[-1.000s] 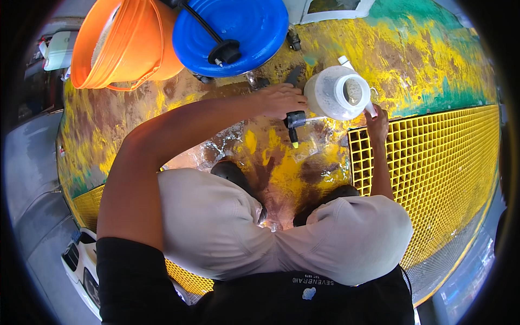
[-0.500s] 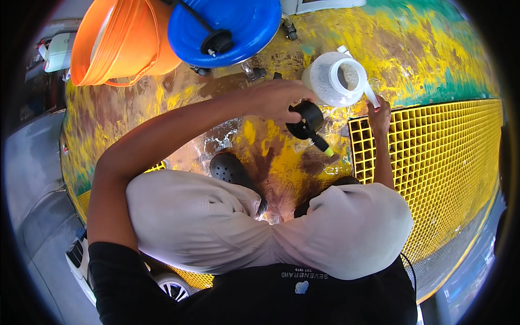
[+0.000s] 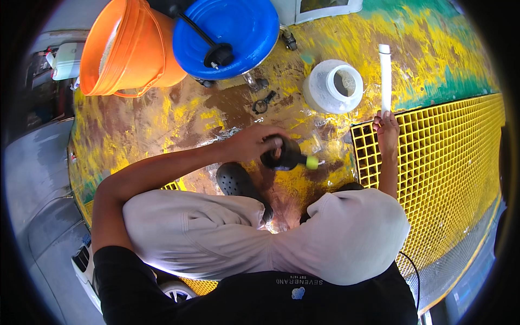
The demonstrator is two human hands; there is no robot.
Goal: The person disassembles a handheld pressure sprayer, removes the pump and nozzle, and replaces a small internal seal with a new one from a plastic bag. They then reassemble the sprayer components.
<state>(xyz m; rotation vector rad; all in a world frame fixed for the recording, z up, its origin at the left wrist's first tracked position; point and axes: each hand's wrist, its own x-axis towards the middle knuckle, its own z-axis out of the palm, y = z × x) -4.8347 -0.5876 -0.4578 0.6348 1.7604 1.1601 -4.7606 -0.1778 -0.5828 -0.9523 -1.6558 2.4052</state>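
Note:
My left hand (image 3: 253,143) grips a round black object (image 3: 285,156) with a small yellow-green tip (image 3: 312,162), held low over the stained yellow floor just in front of my knees. My right hand (image 3: 387,131) rests at the near edge of the yellow grating (image 3: 440,162) and holds the lower end of a white tube (image 3: 384,76) that points away from me. A white plastic jug (image 3: 331,86) with an open mouth stands on the floor between the two hands, farther out.
An orange bucket (image 3: 123,50) and a blue round lid with a black knob (image 3: 227,31) stand at the far left. A small black ring (image 3: 263,103) lies near the jug. My black shoe (image 3: 237,181) is under the left hand. A grey surface borders the left.
My left hand has pulled the black object back from the white jug toward my knees. My right hand has slid down along the grating edge, and more of the white tube shows.

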